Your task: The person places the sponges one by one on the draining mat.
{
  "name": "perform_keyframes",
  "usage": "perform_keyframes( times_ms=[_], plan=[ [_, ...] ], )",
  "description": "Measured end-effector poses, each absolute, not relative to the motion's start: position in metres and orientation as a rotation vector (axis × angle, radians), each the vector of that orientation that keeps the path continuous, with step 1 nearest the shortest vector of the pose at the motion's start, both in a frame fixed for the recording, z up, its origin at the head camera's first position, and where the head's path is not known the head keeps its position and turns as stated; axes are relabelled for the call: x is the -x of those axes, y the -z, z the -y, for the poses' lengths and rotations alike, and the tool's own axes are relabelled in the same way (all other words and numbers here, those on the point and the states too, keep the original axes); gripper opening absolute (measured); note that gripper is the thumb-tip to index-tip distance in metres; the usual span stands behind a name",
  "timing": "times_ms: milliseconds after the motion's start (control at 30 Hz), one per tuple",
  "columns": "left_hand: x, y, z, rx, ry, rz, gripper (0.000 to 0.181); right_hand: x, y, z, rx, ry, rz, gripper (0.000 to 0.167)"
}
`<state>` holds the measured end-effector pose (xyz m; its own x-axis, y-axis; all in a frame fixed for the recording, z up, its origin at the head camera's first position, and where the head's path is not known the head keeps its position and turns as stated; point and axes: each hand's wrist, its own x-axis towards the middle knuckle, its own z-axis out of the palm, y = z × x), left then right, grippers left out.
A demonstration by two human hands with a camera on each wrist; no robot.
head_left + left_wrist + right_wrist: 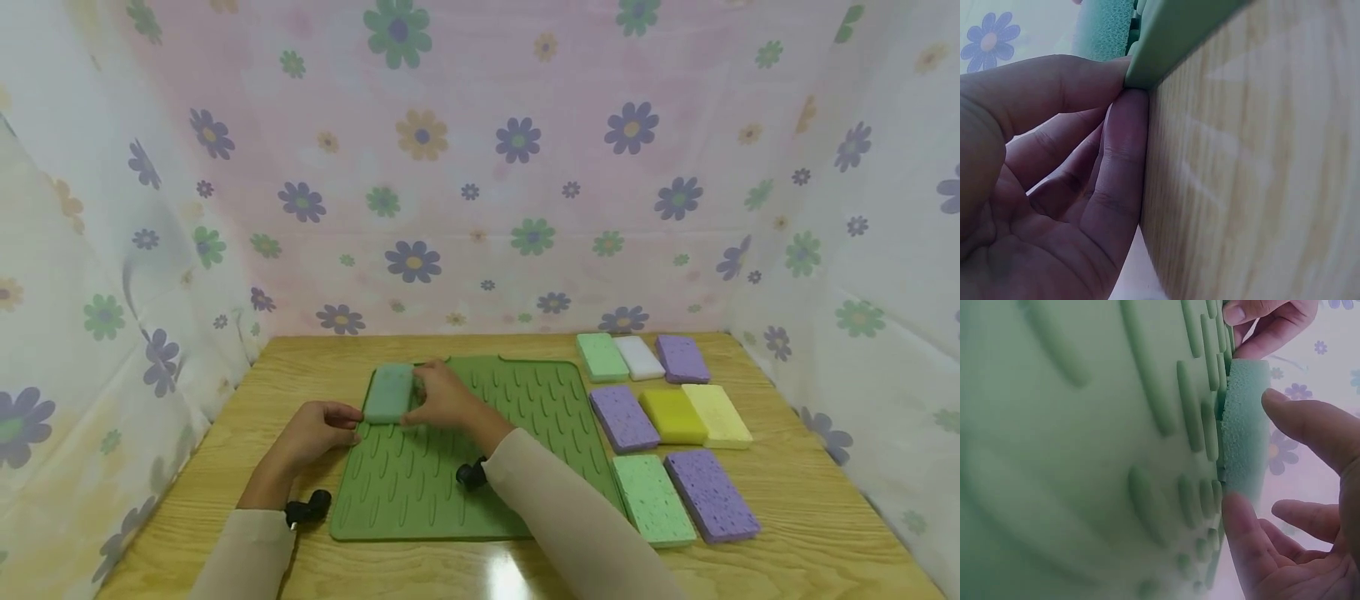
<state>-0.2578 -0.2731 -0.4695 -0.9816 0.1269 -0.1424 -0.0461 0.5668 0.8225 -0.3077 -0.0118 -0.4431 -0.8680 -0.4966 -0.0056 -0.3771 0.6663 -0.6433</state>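
Both outstretched, left hand (317, 432) pinches the mat (397, 504), right hand (447, 402) spreads against a sponge (389, 395).

A sponge (390, 393) lies back-left on the mat (420, 518).

Patterned cloth (487, 83) is hanging behind the surface (247, 417) and along both sides, showing purple, green and orange flowers. The cloth is creasing on the left. The surface is showing pale wood grain and is reflecting a bright patch of light (507, 577) at its near edge.

On the right, sponges are lying flat in three rows. In the back row, a light green sponge (602, 357), a white sponge (639, 357) and a purple sponge (682, 358) are sitting side by side. In the middle, another purple sponge (624, 418) is lying beside a deep yellow sponge (673, 417), with a pale yellow sponge (717, 416) touching the latter. Nearest, a second light green sponge (654, 502) is lying just beside a third purple sponge (712, 497), its top showing small pits.
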Motion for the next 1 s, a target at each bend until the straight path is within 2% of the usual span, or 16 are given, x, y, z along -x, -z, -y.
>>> perform_keyframes(
  times_ms=[333, 1000],
  plan=[
    [0.259, 0.472, 0.272, -0.085, -1.407, -2.611, 0.034, 0.298, 0.431, -0.007, 0.758, 0.984, -2.665, 0.091],
    [0.257, 0.471, 0.276, -0.106, -1.404, -2.609, 0.034, 0.259, 0.408, -0.053, 1.079, 0.822, -2.791, 0.076]
  ],
)
